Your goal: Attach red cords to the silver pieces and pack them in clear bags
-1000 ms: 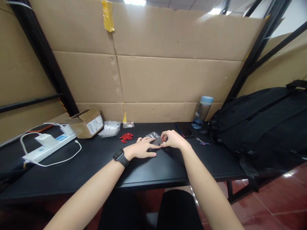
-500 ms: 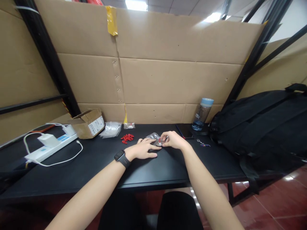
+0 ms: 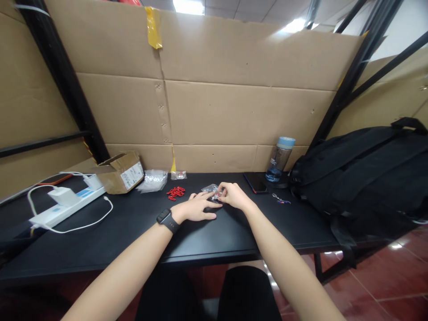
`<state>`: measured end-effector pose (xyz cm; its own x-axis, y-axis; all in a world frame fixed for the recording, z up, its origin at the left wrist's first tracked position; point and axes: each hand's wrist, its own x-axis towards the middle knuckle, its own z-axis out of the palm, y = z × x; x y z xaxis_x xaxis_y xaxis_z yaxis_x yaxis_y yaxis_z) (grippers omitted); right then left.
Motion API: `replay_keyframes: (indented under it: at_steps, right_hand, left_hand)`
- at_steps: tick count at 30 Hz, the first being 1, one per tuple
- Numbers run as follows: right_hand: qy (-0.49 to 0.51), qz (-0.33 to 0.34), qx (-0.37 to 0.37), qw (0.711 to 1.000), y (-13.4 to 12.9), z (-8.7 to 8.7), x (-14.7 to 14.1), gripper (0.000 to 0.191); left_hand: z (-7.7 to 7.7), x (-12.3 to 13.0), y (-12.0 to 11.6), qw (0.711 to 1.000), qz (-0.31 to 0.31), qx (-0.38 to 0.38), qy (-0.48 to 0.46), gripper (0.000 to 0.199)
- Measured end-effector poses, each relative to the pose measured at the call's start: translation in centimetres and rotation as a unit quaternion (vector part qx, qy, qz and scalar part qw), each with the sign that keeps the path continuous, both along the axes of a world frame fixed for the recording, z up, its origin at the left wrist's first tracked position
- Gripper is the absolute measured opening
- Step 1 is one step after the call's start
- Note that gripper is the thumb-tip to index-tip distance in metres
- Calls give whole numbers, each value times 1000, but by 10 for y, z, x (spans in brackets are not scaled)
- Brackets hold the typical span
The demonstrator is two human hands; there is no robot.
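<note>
My left hand [image 3: 201,207] lies on the black table with its fingers spread, their tips on a small clear plastic bag [image 3: 209,188]. Close beside it, the fingers of my right hand [image 3: 233,196] are pinched together at the bag's near end. A bit of red shows at those fingertips, a small red piece [image 3: 219,194] whose exact kind I cannot make out. Left of my left hand is a loose pile of small red pieces [image 3: 175,192]. Part of the bag is hidden under my fingers.
Behind the pile lie a little clear packet [image 3: 178,175] and a stack of clear bags [image 3: 153,180], near an opened cardboard box [image 3: 121,173]. A white power strip [image 3: 68,206] is at left. To the right are a phone [image 3: 256,183], keychain [image 3: 281,199], water bottle [image 3: 280,159] and black backpack [image 3: 364,174].
My right hand has shifted slightly left and closer to my left hand, taking the red piece to the bag. More of the phone is uncovered. The left hand has hardly moved.
</note>
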<state>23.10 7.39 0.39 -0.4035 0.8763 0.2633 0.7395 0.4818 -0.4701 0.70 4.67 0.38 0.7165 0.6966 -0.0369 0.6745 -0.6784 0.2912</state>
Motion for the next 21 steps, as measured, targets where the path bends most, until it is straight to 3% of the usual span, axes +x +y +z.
replay_keyframes:
  at_steps: [6,10,15,18,21]
  right_hand:
    - [-70,-103,63,990,-1,-3,-8,24]
    - [-116,-125,110,979,3,-3,-14,29]
    - [-141,-150,117,972,13,-4,-22,36]
    - [-125,-127,95,979,14,-5,-22,35]
    - [-63,-31,43,997,13,-2,-10,36]
  left_hand:
    - [1,0,-1,1000,8,-4,4,52]
    - [2,-2,0,1000,12,-3,10,48]
    - [5,-11,3,1000,20,-16,16,47]
    - [8,-16,4,999,30,-7,18,45]
    - [10,-19,7,999,30,41,-21,33]
